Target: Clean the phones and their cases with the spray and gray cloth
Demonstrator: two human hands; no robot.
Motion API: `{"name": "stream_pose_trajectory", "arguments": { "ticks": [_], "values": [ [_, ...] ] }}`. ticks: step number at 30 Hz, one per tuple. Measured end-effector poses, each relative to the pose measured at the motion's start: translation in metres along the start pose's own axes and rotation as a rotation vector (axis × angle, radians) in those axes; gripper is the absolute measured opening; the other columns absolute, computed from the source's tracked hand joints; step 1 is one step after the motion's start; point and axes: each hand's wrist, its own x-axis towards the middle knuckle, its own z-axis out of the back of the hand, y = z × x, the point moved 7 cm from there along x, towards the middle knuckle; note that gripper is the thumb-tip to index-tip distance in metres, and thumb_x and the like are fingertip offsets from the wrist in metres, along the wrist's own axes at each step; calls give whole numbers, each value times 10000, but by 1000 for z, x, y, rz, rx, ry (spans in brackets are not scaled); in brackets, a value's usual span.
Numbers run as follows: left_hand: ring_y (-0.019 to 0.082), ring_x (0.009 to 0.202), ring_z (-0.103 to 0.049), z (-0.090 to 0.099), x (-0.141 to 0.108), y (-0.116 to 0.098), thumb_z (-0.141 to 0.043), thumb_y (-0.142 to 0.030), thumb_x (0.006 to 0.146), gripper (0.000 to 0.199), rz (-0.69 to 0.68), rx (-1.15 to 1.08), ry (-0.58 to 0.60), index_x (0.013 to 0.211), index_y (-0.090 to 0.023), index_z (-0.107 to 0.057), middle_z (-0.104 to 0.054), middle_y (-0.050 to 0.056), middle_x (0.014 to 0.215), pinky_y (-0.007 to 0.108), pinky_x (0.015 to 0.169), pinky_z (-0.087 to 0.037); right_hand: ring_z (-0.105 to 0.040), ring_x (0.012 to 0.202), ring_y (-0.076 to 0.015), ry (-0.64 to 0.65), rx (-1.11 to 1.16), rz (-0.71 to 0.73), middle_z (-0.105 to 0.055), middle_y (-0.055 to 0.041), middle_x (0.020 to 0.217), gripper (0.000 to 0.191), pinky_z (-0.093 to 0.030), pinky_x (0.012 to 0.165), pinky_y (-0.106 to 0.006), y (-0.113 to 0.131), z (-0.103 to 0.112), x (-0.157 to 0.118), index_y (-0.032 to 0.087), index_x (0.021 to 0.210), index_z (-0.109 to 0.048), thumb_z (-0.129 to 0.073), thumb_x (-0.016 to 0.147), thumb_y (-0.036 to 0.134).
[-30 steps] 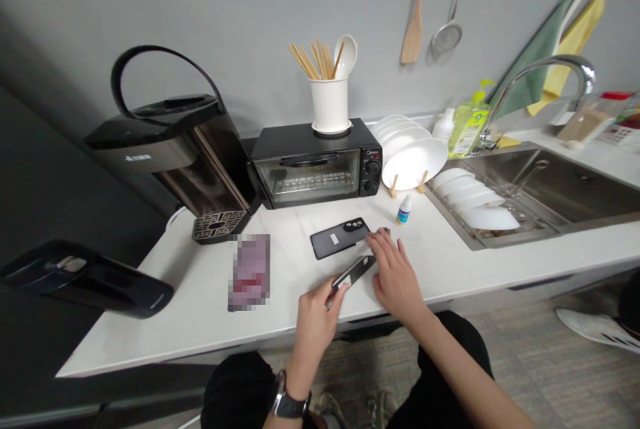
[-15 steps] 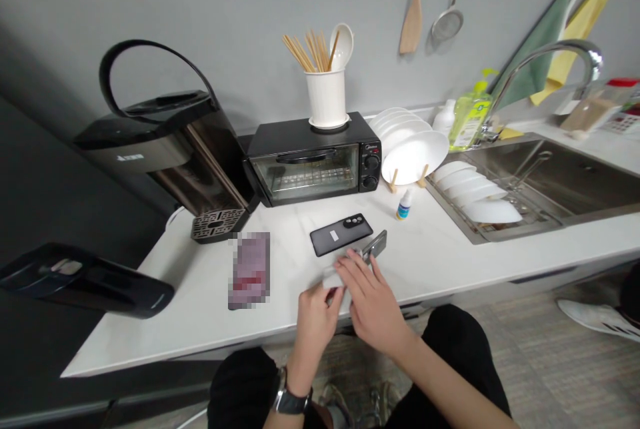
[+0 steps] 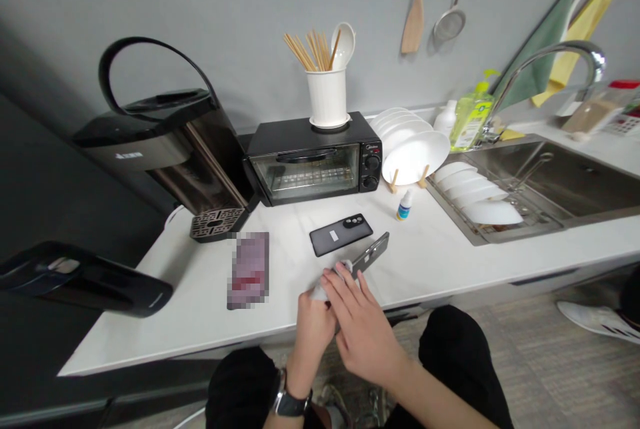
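Note:
My left hand (image 3: 315, 325) is closed around the near end of a grey phone (image 3: 374, 252), just above the counter's front edge. The phone stands tilted, its far end pointing up and right. Laid across it, my right hand (image 3: 364, 325) presses a white tissue (image 3: 320, 292) against its surface with its fingers together. Part of the tissue is hidden under those fingers. Beyond the hands a dark phone case (image 3: 325, 239) with round camera openings lies flat on the counter. A small white-capped bottle (image 3: 404, 205) with a blue label stands behind and to the right.
The white counter (image 3: 200, 325) bears a pixelated flat item (image 3: 250, 269), a black toaster oven (image 3: 305, 175), a black water dispenser (image 3: 200, 162) and a dark cylinder (image 3: 90, 282). White plates (image 3: 415, 155) stand in a rack beside the sink (image 3: 575, 182), which holds bowls (image 3: 470, 189).
My right hand has slid down and left along the phone with the tissue, baring more of the phone's far end. My left hand still holds the near end.

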Motion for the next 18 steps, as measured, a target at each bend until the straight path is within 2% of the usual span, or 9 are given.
{"name": "stream_pose_trajectory", "arguments": {
  "ticks": [2, 4, 7, 9, 10, 12, 14, 18],
  "values": [
    [221, 695, -746, 1, 0, 1, -521, -168, 944, 242, 27, 6, 7, 902, -182, -759, -798, 80, 804, 310, 718, -597, -73, 1622, -288, -18, -16, 1, -259, -102, 1728, 934, -161, 1304, -590, -13, 3, 0, 88, 1637, -261, -456, 724, 52],
    [189, 605, -706, 1, 1, 0, -562, -264, 994, 236, 61, -23, 35, 882, -182, -752, -777, 52, 743, 271, 641, -562, -104, 1619, -289, -68, -46, -52, -312, -118, 1704, 907, -161, 1299, -603, -45, 11, 3, 89, 1623, -287, -450, 731, 45],
    [169, 635, -715, 1, 2, -5, -585, -355, 1029, 242, 76, -88, 59, 980, -190, -755, -793, 36, 804, 239, 641, -536, -186, 1603, -296, -167, -94, -199, -399, -150, 1649, 866, -189, 1292, -600, -102, 27, 4, 84, 1584, -342, -464, 728, 44],
    [172, 681, -734, 2, 3, -8, -583, -352, 1036, 232, 64, -96, 54, 1018, -195, -753, -805, 38, 850, 234, 657, -530, -243, 1587, -297, -220, -115, -280, -424, -165, 1626, 850, -208, 1288, -595, -124, 34, 3, 82, 1572, -349, -470, 732, 46],
    [174, 696, -740, 2, 3, -9, -582, -347, 1037, 227, 60, -93, 49, 1027, -196, -751, -807, 39, 860, 233, 664, -529, -243, 1587, -303, -237, -123, -306, -414, -172, 1631, 846, -217, 1284, -597, -127, 35, 2, 77, 1574, -341, -472, 738, 49],
    [177, 729, -752, 1, 3, -9, -581, -336, 1038, 216, 52, -93, 50, 1061, -202, -749, -813, 43, 893, 235, 685, -536, -179, 1603, -324, -242, -127, -315, -364, -179, 1660, 845, -224, 1276, -618, -116, 32, 0, 65, 1583, -321, -471, 751, 53],
    [182, 726, -752, 0, 2, -7, -576, -310, 1030, 210, 44, -75, 54, 1057, -201, -753, -814, 54, 898, 245, 689, -545, -90, 1617, -341, -205, -104, -257, -315, -171, 1689, 852, -212, 1275, -639, -85, 23, -1, 52, 1589, -311, -470, 752, 57],
    [197, 514, -669, -2, -2, 1, -531, -186, 958, 325, 32, 39, 54, 697, -207, -723, -728, 57, 601, 279, 575, -525, -59, 1622, -313, -64, 2, -44, -266, -117, 1723, 895, -185, 1301, -590, -11, 2, 0, 59, 1621, -283, -472, 747, 75]
  ]
}}
